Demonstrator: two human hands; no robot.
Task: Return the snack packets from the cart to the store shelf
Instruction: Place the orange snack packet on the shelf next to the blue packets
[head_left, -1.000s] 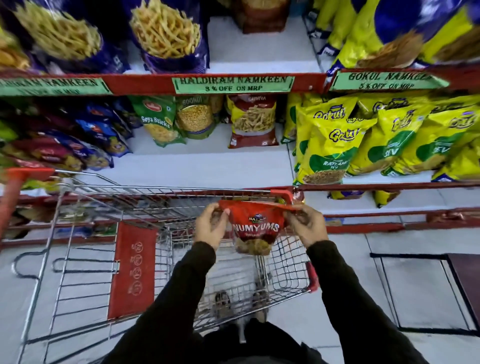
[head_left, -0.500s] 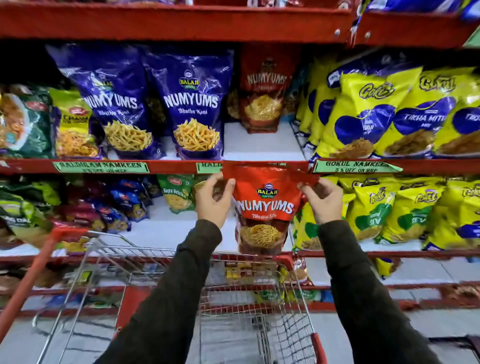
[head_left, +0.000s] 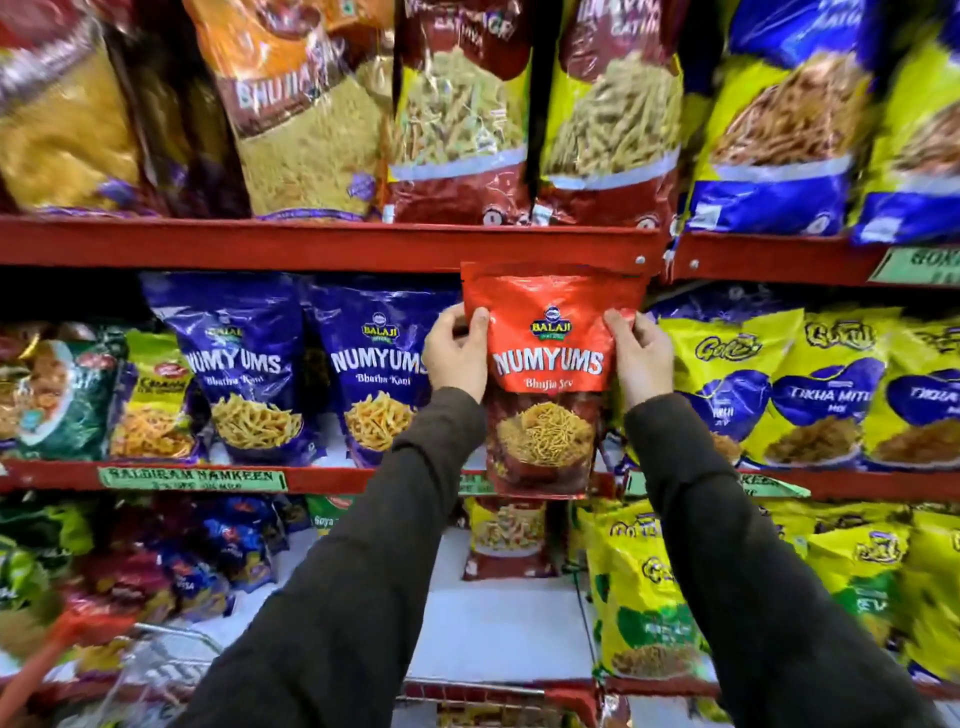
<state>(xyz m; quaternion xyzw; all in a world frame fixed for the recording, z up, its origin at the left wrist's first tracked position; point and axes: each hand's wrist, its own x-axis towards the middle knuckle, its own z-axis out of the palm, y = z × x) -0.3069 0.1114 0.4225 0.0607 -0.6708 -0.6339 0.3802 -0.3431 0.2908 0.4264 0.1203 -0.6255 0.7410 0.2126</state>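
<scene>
I hold a red Numyums Bhujia Sev snack packet (head_left: 548, 364) upright in front of the middle shelf (head_left: 322, 479). My left hand (head_left: 457, 351) grips its left edge and my right hand (head_left: 641, 353) grips its right edge. The packet's top overlaps the red shelf rail above (head_left: 322, 244) and its bottom hangs below the middle shelf's front edge. It sits in the gap between the blue Numyums packets (head_left: 376, 369) and the yellow Gokul packets (head_left: 727, 384). The cart's wire rim (head_left: 467, 691) shows at the bottom edge.
Large namkeen bags (head_left: 457, 114) fill the top shelf. Green and mixed packets (head_left: 67, 395) stand at the left of the middle shelf. The lower shelf holds a red packet (head_left: 511, 538), yellow packets (head_left: 654, 597) and a bare white patch (head_left: 493, 629).
Both hands lifted the red packet out of the cart and up to the middle shelf. My view tilted upward, so the cart dropped to the bottom edge.
</scene>
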